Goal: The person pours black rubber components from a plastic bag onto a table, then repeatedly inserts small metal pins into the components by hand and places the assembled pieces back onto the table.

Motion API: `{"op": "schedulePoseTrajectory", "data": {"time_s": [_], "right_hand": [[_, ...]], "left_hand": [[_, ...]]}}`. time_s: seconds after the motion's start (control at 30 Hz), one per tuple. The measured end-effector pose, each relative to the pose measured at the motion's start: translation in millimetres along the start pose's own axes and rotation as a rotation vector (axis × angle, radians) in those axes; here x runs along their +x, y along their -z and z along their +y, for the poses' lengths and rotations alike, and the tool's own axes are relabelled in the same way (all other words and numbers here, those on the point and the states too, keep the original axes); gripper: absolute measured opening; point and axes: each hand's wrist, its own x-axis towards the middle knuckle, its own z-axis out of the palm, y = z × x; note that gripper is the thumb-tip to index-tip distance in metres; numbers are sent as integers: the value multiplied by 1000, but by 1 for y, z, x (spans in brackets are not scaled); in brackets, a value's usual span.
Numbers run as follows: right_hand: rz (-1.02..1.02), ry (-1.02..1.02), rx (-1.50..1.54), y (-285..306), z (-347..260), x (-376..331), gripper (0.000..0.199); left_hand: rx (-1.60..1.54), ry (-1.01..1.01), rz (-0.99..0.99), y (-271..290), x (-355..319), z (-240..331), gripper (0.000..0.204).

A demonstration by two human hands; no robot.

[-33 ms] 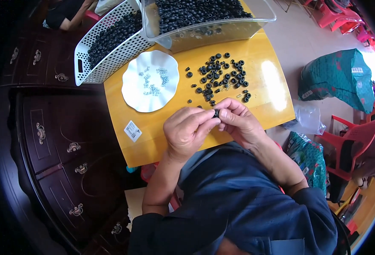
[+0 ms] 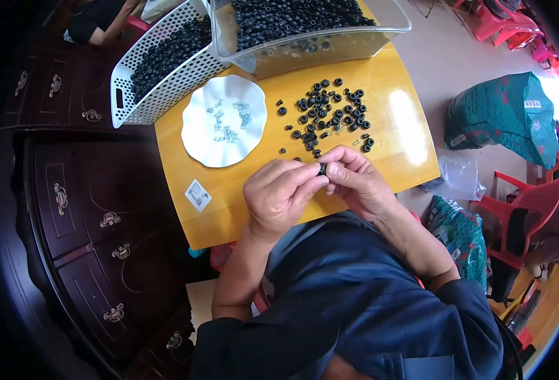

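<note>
Nothing has visibly shifted since the earlier frame: both hands remain together at the centre of the picture. Left hand (image 2: 278,197) and right hand (image 2: 355,178) pinch one small black ring (image 2: 322,169) between their fingertips, holding it just above the near edge of the yellow table (image 2: 229,202), apparently so that it can be worked close to the body. Loose black rings (image 2: 327,111) lie scattered just beyond the hands, within easy reach. To their left sits a white plate (image 2: 224,120) carrying tiny pale parts, kept apart from the rings. At the upper edge, a clear tub (image 2: 305,38) and a white basket (image 2: 165,69) hold bulk stock of black rings. Dark wooden drawers (image 2: 89,215) fill the left side.
</note>
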Motion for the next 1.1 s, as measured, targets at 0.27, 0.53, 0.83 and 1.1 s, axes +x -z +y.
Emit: {"op": "schedulePoseTrajectory", "data": {"time_s": [0.27, 0.53, 0.83, 1.1], "right_hand": [[-88, 27, -135, 4, -9, -2, 7], [-124, -73, -53, 8, -5, 1, 14], [-68, -27, 7, 2, 2, 0, 18], [-84, -9, 17, 7, 3, 3, 16]], "left_hand": [[-414, 334, -179, 8, 2, 0, 30], [-384, 250, -139, 5, 3, 3, 27], [-129, 100, -6, 4, 0, 3, 22], [10, 86, -49, 8, 4, 7, 20]]}}
